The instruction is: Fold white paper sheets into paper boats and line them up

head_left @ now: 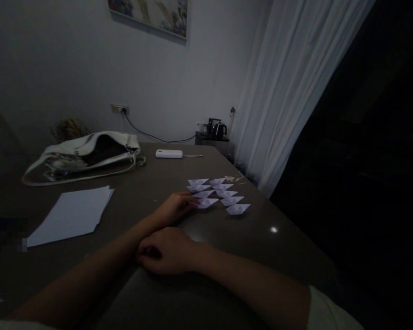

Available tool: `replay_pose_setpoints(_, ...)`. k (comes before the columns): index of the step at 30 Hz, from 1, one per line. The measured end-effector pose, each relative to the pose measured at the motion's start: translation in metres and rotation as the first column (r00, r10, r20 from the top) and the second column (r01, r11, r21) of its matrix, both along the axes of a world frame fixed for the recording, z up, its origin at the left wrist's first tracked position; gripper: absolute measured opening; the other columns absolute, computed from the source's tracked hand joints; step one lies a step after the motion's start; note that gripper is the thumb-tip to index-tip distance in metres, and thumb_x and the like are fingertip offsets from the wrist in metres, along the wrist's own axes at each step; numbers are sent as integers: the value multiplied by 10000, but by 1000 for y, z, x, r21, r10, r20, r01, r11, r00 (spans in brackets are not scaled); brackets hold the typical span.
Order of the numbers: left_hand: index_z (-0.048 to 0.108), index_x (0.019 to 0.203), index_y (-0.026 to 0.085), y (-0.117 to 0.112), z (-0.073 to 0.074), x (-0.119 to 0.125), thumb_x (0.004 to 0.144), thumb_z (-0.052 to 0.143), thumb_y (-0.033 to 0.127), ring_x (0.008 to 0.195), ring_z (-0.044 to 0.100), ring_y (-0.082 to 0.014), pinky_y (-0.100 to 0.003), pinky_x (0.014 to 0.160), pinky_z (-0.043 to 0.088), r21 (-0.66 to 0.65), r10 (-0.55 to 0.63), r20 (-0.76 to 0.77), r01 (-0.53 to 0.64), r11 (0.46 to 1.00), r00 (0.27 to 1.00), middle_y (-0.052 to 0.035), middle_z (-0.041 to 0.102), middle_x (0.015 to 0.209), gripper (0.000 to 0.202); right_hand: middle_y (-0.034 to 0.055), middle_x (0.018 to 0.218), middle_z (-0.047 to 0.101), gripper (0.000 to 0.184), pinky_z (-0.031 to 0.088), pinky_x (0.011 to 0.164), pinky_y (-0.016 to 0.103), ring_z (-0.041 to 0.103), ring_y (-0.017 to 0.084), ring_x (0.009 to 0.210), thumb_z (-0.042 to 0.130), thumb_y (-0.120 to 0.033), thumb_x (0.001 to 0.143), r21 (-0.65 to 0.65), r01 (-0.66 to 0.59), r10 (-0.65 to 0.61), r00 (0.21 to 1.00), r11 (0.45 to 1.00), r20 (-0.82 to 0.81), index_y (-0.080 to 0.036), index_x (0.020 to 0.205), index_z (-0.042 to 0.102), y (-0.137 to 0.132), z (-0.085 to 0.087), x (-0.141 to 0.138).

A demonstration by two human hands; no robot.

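Two rows of small white folded paper boats stand on the dark table. My left hand (176, 209) reaches to the nearest paper boat of the left row (207, 202), its fingers closed at that boat's left end. Part of the boat is hidden behind the fingertips. The right row of boats (238, 209) stands a little further right, untouched by either hand. My right hand (170, 251) rests on the table close by my left wrist, its fingers curled in loosely, and I see nothing in them.
A stack of white paper sheets (74, 215) lies on the left. Behind it is a white handbag (89, 144). A white power bank (169, 154) with a short cable lies further back. Small pale crumbs (232, 178) lie near the table's right edge. A black kettle (219, 130) stands beyond.
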State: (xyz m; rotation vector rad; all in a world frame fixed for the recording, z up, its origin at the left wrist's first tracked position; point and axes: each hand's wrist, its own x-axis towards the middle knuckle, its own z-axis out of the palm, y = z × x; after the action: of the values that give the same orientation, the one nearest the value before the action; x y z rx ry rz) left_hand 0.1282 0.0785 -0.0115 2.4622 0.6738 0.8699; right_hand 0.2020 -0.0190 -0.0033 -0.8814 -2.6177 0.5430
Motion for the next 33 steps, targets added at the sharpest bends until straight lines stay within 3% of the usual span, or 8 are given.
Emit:
replay_pose_setpoints(12,649,1079,214,-3,1,-1,856,519,303,824,627,-194,-285,730,456,2,15,-18,-15,1000,1000,-68,691,962,273,14,834,668,197,346,572,192,557,105,671,520,-245,829,-7,-24,24,1000,1000,-18,-156,957,642,1,-2,1)
replay_pose_setpoints(20,652,1033,180,-6,6,-1,906,444,316,907,620,-196,-302,810,454,46,9,3,-9,999,1000,-70,686,999,279,15,835,667,202,340,566,190,551,101,667,521,-251,833,-28,-14,14,1000,1000,2,-156,967,640,0,1,1)
replay_pose_setpoints(26,644,1016,185,-1,0,-4,821,591,355,814,616,-180,-284,744,468,77,50,-22,-49,996,998,-59,684,964,263,4,807,662,181,338,570,192,543,99,649,525,-254,828,-12,-9,9,1000,1000,-1,-164,940,637,0,1,1)
replay_pose_setpoints(33,655,912,167,0,0,-5,807,574,185,750,613,-158,-259,709,457,100,72,-28,-69,993,997,-46,684,863,134,8,834,673,190,351,578,183,568,103,679,527,-242,821,-14,-3,3,1000,1000,7,-160,947,643,-1,1,1)
